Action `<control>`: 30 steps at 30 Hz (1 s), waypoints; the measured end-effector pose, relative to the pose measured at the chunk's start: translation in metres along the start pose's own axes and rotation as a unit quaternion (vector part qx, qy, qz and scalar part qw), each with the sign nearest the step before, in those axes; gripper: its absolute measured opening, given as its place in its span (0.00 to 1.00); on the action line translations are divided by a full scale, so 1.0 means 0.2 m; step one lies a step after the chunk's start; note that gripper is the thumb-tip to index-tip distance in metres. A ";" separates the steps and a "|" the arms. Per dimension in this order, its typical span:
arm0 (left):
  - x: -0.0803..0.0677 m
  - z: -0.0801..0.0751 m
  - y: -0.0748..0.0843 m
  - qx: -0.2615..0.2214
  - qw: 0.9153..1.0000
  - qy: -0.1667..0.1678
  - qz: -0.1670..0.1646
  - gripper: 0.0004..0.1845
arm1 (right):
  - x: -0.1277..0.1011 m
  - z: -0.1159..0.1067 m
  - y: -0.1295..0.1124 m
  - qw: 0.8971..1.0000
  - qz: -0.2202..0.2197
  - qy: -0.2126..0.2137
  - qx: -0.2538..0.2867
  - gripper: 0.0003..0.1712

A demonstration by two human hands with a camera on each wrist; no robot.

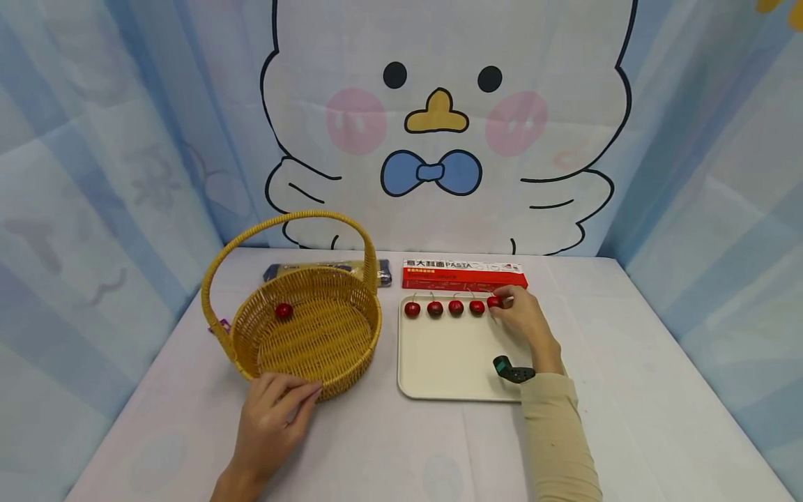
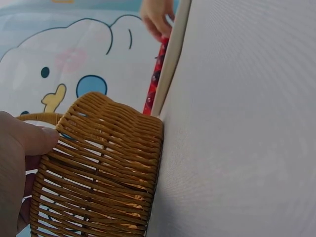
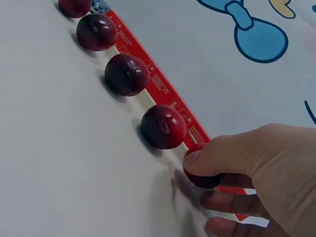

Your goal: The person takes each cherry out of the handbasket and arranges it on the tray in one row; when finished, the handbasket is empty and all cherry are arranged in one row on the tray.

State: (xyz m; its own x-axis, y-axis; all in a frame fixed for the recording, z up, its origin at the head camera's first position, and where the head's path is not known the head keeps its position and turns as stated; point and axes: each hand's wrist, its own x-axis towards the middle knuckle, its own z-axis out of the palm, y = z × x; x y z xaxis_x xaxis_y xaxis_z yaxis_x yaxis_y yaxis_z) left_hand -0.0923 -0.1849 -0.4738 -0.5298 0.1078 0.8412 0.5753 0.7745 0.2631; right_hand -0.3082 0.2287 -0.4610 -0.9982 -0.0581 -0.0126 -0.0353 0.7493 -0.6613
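My right hand pinches a dark red cherry between thumb and fingers at the far right corner of a cream tray. Several more cherries stand in a row along the tray's back edge, to the left of that hand. On the left, my left hand grips the near rim of a yellow-brown wicker basket, thumb on the rim in the left wrist view and fingers behind the weave. One cherry lies inside the basket, toward its left side.
A red pasta box lies just behind the tray. Behind the basket is a dark blue packet, partly hidden. The basket's tall handle arches over it. A small purple item shows at the basket's left. A printed curtain closes off the back.
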 end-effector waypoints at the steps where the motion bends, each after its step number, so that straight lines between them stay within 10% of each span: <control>1: 0.00 0.00 0.00 0.002 1.000 0.000 0.000 0.24 | 0.00 0.00 0.00 1.000 -0.003 0.001 -0.003 0.25; 30: -0.01 0.00 -0.01 0.005 1.000 -0.001 0.001 0.25 | -0.02 -0.06 -0.11 0.998 -0.042 0.009 -0.039 0.27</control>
State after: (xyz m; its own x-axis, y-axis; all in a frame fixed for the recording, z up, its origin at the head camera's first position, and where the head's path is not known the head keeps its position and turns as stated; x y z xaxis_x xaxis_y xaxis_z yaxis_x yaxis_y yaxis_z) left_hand -0.0924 -0.1861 -0.4757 -0.5296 0.1098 0.8411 0.5703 0.7801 0.2573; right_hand -0.3033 0.2211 -0.4370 -0.9921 -0.1126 0.0547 -0.1228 0.7910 -0.5994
